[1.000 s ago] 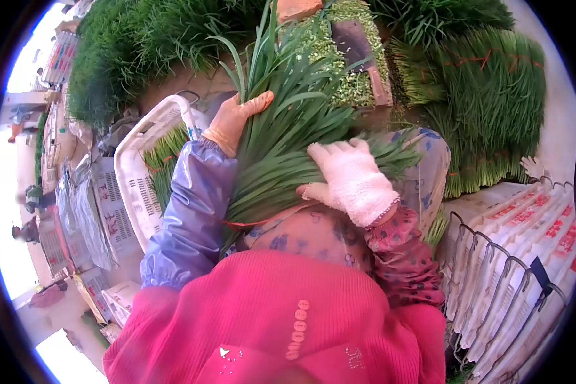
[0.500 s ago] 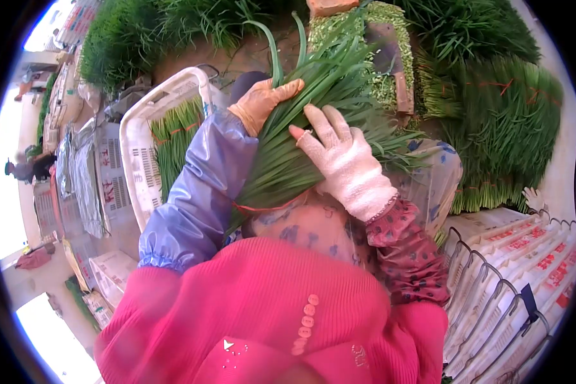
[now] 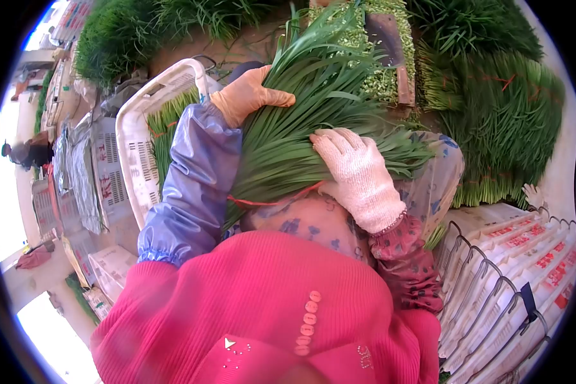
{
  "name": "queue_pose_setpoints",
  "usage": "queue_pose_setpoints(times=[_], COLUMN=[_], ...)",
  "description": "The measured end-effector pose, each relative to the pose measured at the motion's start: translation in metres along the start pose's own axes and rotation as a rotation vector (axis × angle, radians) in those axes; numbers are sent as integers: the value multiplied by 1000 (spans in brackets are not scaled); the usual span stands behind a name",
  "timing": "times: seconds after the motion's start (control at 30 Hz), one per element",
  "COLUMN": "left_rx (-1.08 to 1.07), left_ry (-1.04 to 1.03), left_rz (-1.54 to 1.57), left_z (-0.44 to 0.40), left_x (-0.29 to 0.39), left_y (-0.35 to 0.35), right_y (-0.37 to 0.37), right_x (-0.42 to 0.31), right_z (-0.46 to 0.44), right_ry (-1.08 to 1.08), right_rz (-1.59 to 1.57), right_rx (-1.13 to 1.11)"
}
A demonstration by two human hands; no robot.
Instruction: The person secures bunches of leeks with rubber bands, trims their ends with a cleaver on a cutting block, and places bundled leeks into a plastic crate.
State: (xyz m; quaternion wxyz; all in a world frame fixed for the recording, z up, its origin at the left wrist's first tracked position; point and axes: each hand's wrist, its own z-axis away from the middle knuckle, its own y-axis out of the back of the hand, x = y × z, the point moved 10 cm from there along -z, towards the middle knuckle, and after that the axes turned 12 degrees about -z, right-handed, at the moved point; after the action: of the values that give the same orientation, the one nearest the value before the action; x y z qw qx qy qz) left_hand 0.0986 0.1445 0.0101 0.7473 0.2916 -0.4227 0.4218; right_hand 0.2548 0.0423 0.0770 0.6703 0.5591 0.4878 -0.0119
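A large bundle of garlic chives (image 3: pixel 301 121) lies across my lap, its long green leaves fanned up and to the right. A red band (image 3: pixel 272 202) runs along its near side. My left hand (image 3: pixel 246 99), in an orange glove, grips the left edge with the thumb over the leaves; its other fingers are partly hidden. In a white knit glove, my right hand (image 3: pixel 358 176) is curled over the bundle's right side, fingers together on the leaves. Patterned clear plastic (image 3: pixel 304 224) covers my lap beneath.
A white crate (image 3: pixel 133 137) with banded chives stands at left. Ahead, a blade-like metal plate (image 3: pixel 384 41) sits among chopped pale bits (image 3: pixel 374 86). Stacked chives (image 3: pixel 505 128) rise at right, above white crates with wire handles (image 3: pixel 505 256). A person (image 3: pixel 29 152) is far left.
My left hand has shifted slightly left and down on the bundle. My right hand has moved down and right, its fingers drawn together. The leaves are spread wider to the right.
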Motion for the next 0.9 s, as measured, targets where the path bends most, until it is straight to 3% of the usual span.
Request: queue_pose_setpoints(times=[0.13, 0.3, 0.4, 0.5, 0.9], left_rx=[7, 32, 66, 96, 135], left_ry=[3, 25, 37, -27, -29], left_rz=[26, 56, 92, 133, 115], left_z=[-3, 2, 2, 2, 6], left_x=[-4, 1, -2, -9, -12], left_y=[0, -5, 4, 24, 35], right_y=[13, 82, 57, -4, -3], right_x=[0, -11, -45, -30, -31], right_z=[2, -13, -33, -29, -8], right_ry=[12, -8, 173, 38, 44], right_rz=[-101, -222, -77, 46, 28], right_rx=[20, 389, 260, 65, 85])
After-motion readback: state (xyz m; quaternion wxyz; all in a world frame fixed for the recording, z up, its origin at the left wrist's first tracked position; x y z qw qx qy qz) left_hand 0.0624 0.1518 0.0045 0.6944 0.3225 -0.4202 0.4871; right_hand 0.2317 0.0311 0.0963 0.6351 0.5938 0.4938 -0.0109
